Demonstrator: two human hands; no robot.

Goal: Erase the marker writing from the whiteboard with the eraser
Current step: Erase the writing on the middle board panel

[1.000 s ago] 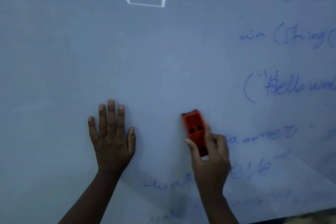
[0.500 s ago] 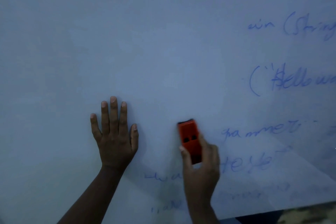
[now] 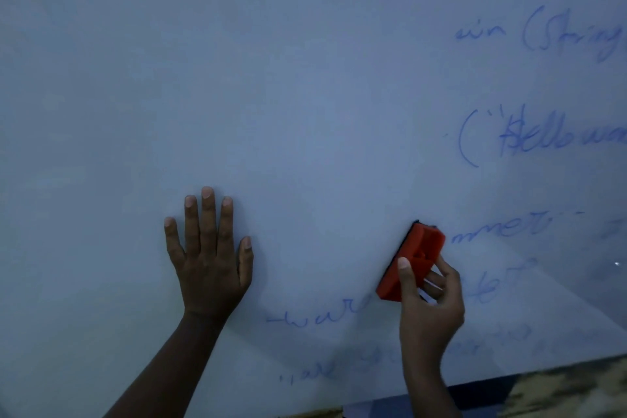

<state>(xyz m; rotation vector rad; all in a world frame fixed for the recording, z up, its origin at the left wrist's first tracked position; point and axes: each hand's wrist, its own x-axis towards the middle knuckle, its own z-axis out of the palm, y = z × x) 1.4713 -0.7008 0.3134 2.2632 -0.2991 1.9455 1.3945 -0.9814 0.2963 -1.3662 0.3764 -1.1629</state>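
A: Start at the left. What is there?

B: Bare whiteboard (image 3: 101, 112), already wiped or never written on. Then the left hand (image 3: 210, 258), laid flat on the board with its fingers (image 3: 207, 214) straight, a little spread and pointing up. It holds nothing; I judge it is only bracing.

A: And further right?

B: A faint blue scrawl (image 3: 315, 316) low on the board, between the two wrists. Next comes the eraser (image 3: 412, 261), an orange block with a dark pad on its left edge. It is tilted, its long axis running from lower left to upper right, and the pad side seems to meet the board, though the contact is hard to see.

A: Who has it?

B: The right hand (image 3: 429, 302) grips it from below, thumb along the near face, the other fingers curled round the right side.

A: Where does the writing lie from there?

B: Mostly to the right. One word (image 3: 502, 231) begins just beside the eraser's upper end, more lines (image 3: 556, 137) sit higher at the far right, and fainter ones run below the hand. So the right hand is the nearer one, and my guess is that a sweep rightward, broadside to the long axis, would take the most ink.
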